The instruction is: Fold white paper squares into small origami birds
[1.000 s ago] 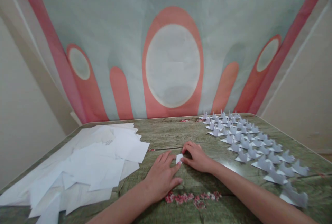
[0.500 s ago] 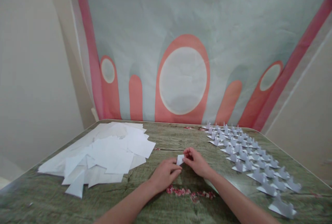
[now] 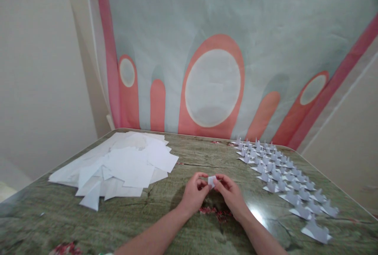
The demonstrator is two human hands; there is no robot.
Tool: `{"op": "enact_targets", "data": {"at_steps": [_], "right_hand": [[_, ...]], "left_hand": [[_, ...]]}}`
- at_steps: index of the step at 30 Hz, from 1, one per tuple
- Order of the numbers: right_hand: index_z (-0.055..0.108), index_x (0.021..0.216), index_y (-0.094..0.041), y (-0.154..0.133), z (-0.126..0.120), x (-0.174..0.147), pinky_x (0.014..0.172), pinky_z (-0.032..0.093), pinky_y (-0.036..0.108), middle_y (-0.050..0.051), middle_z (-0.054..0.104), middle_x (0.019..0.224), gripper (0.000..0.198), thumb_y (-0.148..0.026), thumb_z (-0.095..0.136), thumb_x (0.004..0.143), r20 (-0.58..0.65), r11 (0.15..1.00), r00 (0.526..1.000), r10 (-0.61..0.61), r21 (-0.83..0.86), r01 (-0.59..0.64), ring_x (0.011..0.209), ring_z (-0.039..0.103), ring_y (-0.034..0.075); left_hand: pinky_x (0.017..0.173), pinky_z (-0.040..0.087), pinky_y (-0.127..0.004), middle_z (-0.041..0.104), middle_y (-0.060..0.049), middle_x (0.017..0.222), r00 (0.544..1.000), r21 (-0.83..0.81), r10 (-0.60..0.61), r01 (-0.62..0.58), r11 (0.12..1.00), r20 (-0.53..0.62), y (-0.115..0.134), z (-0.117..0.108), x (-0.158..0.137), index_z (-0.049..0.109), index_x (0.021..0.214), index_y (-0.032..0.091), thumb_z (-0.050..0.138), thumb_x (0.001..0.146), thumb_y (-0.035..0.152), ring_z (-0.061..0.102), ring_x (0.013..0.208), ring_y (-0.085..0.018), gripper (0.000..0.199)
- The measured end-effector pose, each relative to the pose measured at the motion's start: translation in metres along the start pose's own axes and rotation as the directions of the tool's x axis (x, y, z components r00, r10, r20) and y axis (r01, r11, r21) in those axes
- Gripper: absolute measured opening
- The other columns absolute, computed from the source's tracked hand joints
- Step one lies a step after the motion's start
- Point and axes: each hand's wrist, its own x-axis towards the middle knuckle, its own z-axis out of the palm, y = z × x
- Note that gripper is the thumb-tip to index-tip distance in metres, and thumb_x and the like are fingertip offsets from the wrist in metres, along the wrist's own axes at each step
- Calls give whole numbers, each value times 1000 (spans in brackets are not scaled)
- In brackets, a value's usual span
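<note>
A small folded piece of white paper (image 3: 212, 180) is pinched between my two hands over the middle of the table. My left hand (image 3: 193, 192) grips its left side, thumb and fingertips closed on it. On the opposite side, my right hand (image 3: 230, 194) holds it by the thumb and forefinger. The fingers hide parts of the paper, and its fine folds are too small to make out. Rows of folded white paper figures (image 3: 277, 175) stand on the table to the right of my hands.
A loose heap of white paper sheets (image 3: 130, 166) covers the left side, with a folded triangle of paper (image 3: 91, 198) at its front edge. The wood-patterned table (image 3: 141, 223) has printed red flowers. Behind it hangs a patterned cloth (image 3: 168, 22).
My hands have lifted the small folded paper slightly and drawn closer together around it. The left hand has turned from lying flat to pinching. The whole view has tilted a little.
</note>
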Motion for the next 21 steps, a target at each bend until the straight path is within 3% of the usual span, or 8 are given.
{"op": "enact_targets", "data": {"at_steps": [4, 9, 17, 21], "right_hand": [[61, 73, -17, 3, 4, -5, 62, 40, 26, 1, 55, 71, 26, -42, 55, 79, 23, 1000, 1000, -9, -24, 9, 67, 50, 16], [60, 79, -17, 0, 2, -7, 59, 38, 24, 0, 52, 66, 27, -42, 52, 81, 23, 999, 1000, 3, -35, -2, 64, 47, 15], [62, 66, -16, 6, 0, -5, 55, 34, 23, -3, 49, 58, 31, -46, 57, 76, -24, 998, 999, 22, -60, -23, 57, 43, 13], [61, 70, -16, 9, 1, -4, 53, 34, 23, -2, 52, 57, 35, -50, 55, 76, -52, 998, 997, 55, -39, -57, 55, 44, 13]], "left_hand": [[56, 40, -21, 63, 0, 67, 1000, -1, -17, 17, 1000, -1, -2, 1, -4, 48, 96, 15, 61, 74, 27, 57, 60, -12, 27], [54, 38, -20, 63, 1, 64, 1000, 38, -15, 14, 999, 10, -6, -2, -2, 52, 93, 15, 62, 73, 28, 54, 56, -10, 25], [55, 39, -21, 62, 1, 64, 998, 135, 10, -17, 991, 54, -5, -3, -1, 53, 95, 15, 59, 74, 25, 54, 57, -11, 25], [57, 39, -22, 63, -1, 66, 994, 224, 28, -52, 973, 108, 1, -4, -3, 59, 76, 14, 53, 79, 34, 54, 60, -13, 20]]}}
